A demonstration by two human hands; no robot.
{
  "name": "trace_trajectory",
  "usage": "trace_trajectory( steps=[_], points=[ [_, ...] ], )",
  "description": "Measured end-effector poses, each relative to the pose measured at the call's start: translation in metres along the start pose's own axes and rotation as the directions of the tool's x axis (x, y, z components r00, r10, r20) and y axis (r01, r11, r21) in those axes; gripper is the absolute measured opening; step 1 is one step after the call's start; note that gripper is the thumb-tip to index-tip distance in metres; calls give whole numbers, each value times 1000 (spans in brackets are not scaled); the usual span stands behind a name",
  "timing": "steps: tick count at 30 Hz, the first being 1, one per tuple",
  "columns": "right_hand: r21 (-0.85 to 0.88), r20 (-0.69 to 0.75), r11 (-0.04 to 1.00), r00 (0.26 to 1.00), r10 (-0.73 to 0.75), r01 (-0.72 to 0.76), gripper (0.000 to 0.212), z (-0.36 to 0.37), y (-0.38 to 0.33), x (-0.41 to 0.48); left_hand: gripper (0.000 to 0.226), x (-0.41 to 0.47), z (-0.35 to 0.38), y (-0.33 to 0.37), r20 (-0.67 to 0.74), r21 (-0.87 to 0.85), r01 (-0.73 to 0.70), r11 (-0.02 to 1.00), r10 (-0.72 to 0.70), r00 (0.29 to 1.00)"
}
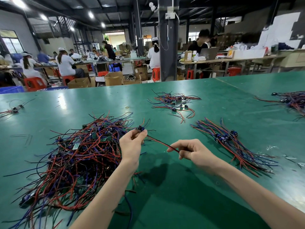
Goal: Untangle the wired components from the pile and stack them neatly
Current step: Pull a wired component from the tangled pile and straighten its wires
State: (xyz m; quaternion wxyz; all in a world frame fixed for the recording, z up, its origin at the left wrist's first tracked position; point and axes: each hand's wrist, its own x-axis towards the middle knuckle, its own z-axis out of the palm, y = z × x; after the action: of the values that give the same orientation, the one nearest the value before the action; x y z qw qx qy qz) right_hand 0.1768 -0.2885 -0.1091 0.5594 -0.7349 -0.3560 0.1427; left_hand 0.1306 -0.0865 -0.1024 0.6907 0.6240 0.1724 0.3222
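Okay, head view only. Two hands, both bare, with the forearms coming in over the near edge of the green bench (214,187).

Five groups of wired parts lie on the bench:
- One big tangled pile (82,156) of red, blue and black wires with small green boards, by the near-left part of the bench.
- One neat stack (231,144), wires lying parallel with the blue parts bunched at its far end, on the right side just beyond the right hand.
- One loose cluster (175,102) toward the far edge, about mid-bench.
- One more cluster (292,101) cut off at the right edge.
- One small bunch (14,109) at the left edge.

The left hand (132,141) is raised above the bench at the right rim of the pile, palm toward the camera. Its thumb and fingertips pinch a single component (140,128), a small dark-blue part with short wires sticking up.

The right hand (189,150) is lower and to the right, knuckles up. Its thumb and forefinger pinch the red-and-black lead (161,142), which runs taut from that component between the two hands, clear of the pile.

Beyond the far edge are seated people at other benches, red stools and cardboard boxes, too many and too blurred to count.
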Motion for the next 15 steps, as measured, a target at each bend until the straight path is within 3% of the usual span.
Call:
trace_trajectory(
  steps=[3, 6, 10, 15],
  points=[
    [-41, 71, 998, 996, 44, -41, 47, -4, -4, -2, 12, -2, 0, 4, 54, -62, 75, 995, -71, 996],
    [-1, 224, 992, 967, 123, -126, 25, -15, -9, -5, 20, -6, 4, 7, 139, -167, 177, 970, -155, 978],
    [72, 517, 938, 817, 256, -340, 48, -35, -13, -6, 18, -15, 12, 9, 271, -203, 254, 946, -195, 943],
    [44, 606, 923, 745, 280, -383, 56, -40, -15, -7, 26, -27, 22, 8, 393, -214, 303, 929, -202, 897]
  ],
)
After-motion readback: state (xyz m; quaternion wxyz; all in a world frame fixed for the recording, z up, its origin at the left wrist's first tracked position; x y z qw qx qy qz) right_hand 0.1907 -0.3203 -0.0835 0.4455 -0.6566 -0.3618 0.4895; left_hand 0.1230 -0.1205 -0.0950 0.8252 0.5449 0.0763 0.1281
